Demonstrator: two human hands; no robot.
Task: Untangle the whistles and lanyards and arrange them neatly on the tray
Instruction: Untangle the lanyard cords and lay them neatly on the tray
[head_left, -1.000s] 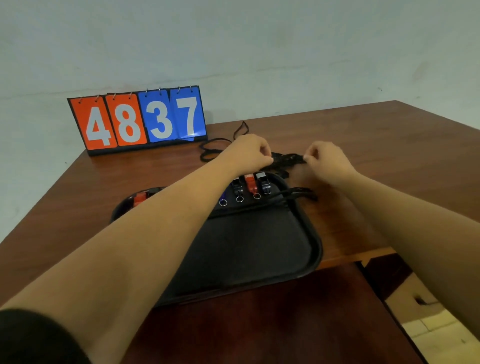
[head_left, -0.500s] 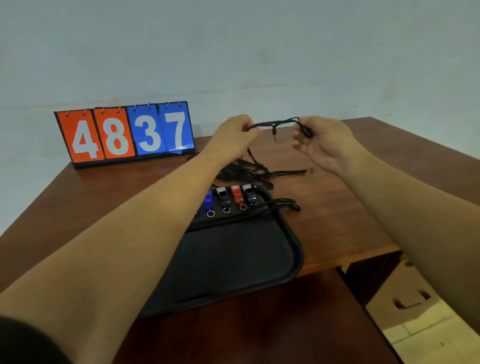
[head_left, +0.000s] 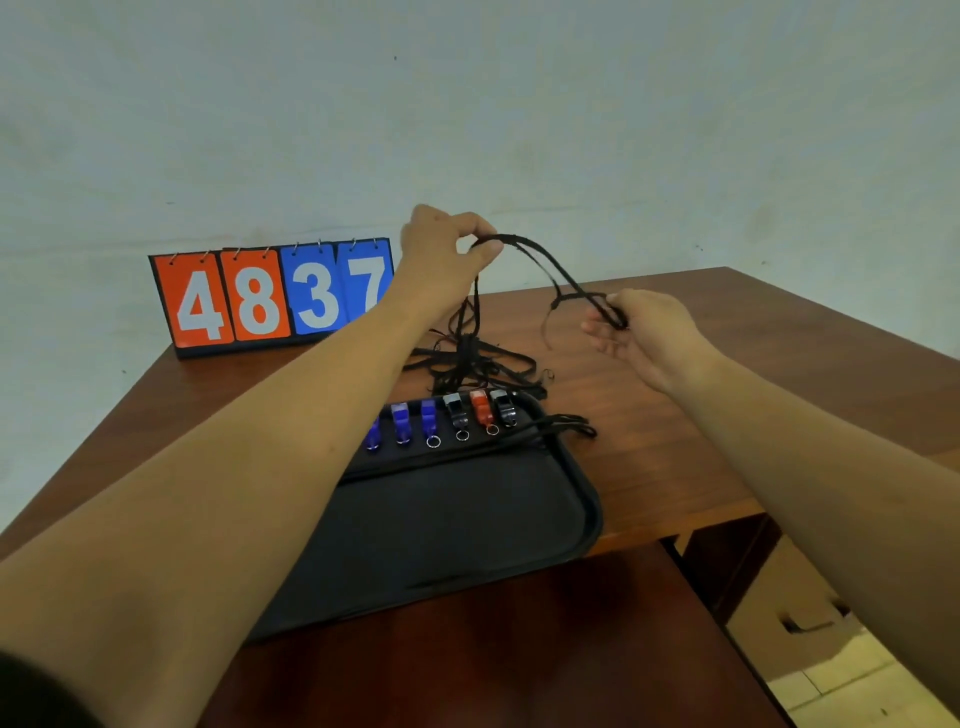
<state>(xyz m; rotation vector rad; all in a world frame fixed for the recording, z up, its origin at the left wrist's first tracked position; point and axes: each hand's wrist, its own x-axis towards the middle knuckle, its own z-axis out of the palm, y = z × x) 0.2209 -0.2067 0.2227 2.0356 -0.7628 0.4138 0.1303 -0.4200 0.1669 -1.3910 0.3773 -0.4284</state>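
Pinch grip with my left hand (head_left: 441, 244), black lanyard (head_left: 535, 260) held high; right hand (head_left: 641, 332) curls loosely round its far end. Strands drop to the tangle (head_left: 472, 364) behind the tray (head_left: 589, 514), whistles (head_left: 457, 415) rowed inside. Risk, I reckon: pulling harder cinches knots, drags tangle into that row.

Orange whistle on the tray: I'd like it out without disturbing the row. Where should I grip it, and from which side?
Probably pinch the orange whistle by its ring end, coming from the near side: black whistles sit close on both sides, while its ring faces the bare tray floor.
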